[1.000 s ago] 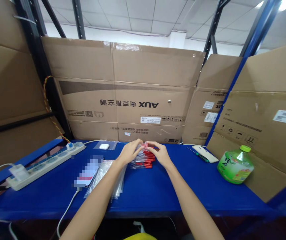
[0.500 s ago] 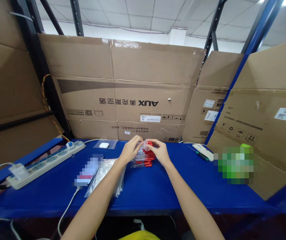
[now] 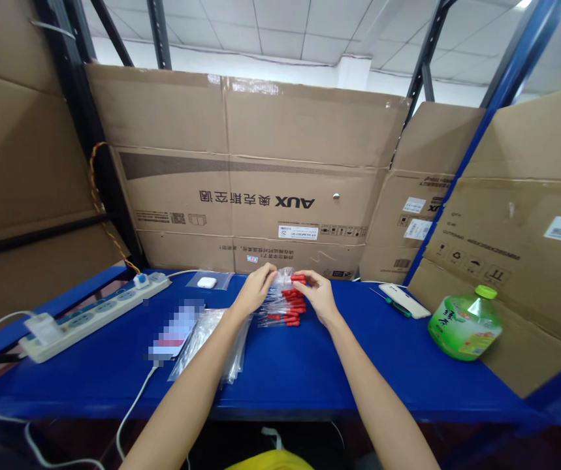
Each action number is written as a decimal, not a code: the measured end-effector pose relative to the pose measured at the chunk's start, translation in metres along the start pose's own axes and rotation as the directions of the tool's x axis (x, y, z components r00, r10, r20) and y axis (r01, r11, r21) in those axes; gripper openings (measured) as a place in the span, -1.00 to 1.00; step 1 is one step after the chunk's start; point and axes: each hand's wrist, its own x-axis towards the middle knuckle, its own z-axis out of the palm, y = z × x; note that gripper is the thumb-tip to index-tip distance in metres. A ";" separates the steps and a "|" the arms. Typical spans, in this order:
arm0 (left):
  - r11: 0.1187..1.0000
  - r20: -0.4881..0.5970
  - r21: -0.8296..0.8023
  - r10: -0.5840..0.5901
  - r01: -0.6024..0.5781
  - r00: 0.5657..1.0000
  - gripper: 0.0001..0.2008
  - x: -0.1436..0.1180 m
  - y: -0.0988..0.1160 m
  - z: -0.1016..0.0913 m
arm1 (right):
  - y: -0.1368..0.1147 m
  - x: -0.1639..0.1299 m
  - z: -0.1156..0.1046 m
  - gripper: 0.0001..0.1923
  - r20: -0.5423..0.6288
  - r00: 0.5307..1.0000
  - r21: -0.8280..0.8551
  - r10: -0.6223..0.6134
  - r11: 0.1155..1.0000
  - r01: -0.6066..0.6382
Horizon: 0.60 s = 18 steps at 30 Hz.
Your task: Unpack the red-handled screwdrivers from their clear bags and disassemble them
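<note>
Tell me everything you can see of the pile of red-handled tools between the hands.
The pile of red-handled tools lies on the blue table, near its back edge by the cardboard. Each piece looks like a thin metal shaft with a glossy red grip; they lie roughly side by side, grips pointing right, apparently in clear bags. The left hand and right hand meet over the pile's far end, fingers pinching a small clear bag with one red piece. A stack of clear bags lies just to its left.

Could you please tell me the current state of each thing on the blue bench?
small clear bag: held up by both hands
left hand: pinching bag
right hand: pinching bag
red-handled pieces: piled
green bottle: capped, tilted
power strip: plugs in
</note>
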 end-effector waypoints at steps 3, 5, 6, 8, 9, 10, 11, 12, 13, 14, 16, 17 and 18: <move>1.000 0.004 0.009 -0.009 0.009 1.000 -0.71 0.000 -0.001 0.001 | 0.000 0.000 0.000 -0.66 -0.015 1.000 -0.002 0.001 1.000 -0.001; 0.999 0.001 0.022 -0.024 0.024 1.000 -0.70 0.000 -0.003 0.001 | 0.001 0.001 -0.002 -0.67 -0.016 1.000 -0.006 0.000 1.000 0.000; 0.999 -0.012 0.032 -0.041 0.042 0.999 -0.69 0.000 -0.005 0.000 | 0.001 0.002 -0.004 -0.67 -0.025 1.000 -0.006 -0.004 1.000 0.004; 0.993 -0.073 0.052 -0.100 0.104 0.992 -0.69 0.000 -0.012 -0.003 | 0.001 0.004 -0.010 -0.68 -0.066 0.998 0.001 -0.021 1.000 0.021; 0.987 -0.119 0.063 -0.138 0.146 0.983 -0.69 0.000 -0.016 -0.005 | 0.002 0.005 -0.013 -0.68 -0.087 0.996 0.001 -0.031 1.000 0.031; 0.978 -0.166 0.072 -0.179 0.193 0.970 -0.69 -0.001 -0.021 -0.007 | 0.003 0.005 -0.017 -0.68 -0.098 0.994 -0.009 -0.040 0.999 0.039; 0.967 -0.206 0.080 -0.219 0.240 0.954 -0.70 -0.001 -0.026 -0.009 | 0.003 0.005 -0.019 -0.69 -0.087 0.995 -0.035 -0.046 0.998 0.043; 0.954 -0.237 0.086 -0.261 0.288 0.936 -0.72 -0.002 -0.031 -0.010 | 0.004 0.005 -0.021 -0.71 -0.054 0.997 -0.078 -0.050 0.996 0.045; 0.936 -0.261 0.088 -0.308 0.340 0.915 -0.73 -0.002 -0.036 -0.011 | 0.004 0.004 -0.021 -0.74 -0.003 0.999 -0.135 -0.052 0.990 0.051; 0.912 -0.282 0.084 -0.364 0.401 0.888 -0.75 -0.002 -0.040 -0.012 | 0.005 0.002 -0.021 -0.77 0.058 0.997 -0.199 -0.053 0.978 0.063; 0.848 -0.307 0.053 -0.488 0.527 0.817 -0.75 -0.001 -0.045 -0.011 | 0.005 -0.002 -0.017 -0.82 0.184 0.981 -0.322 -0.059 0.940 0.117; 0.818 -0.312 0.032 -0.538 0.574 0.784 -0.73 -0.001 -0.046 -0.011 | 0.004 -0.005 -0.015 -0.83 0.243 0.968 -0.373 -0.065 0.915 0.155; 0.797 -0.310 0.011 -0.571 0.603 0.760 -0.70 0.000 -0.046 -0.011 | 0.004 -0.006 -0.013 -0.82 0.295 0.953 -0.416 -0.072 0.888 0.196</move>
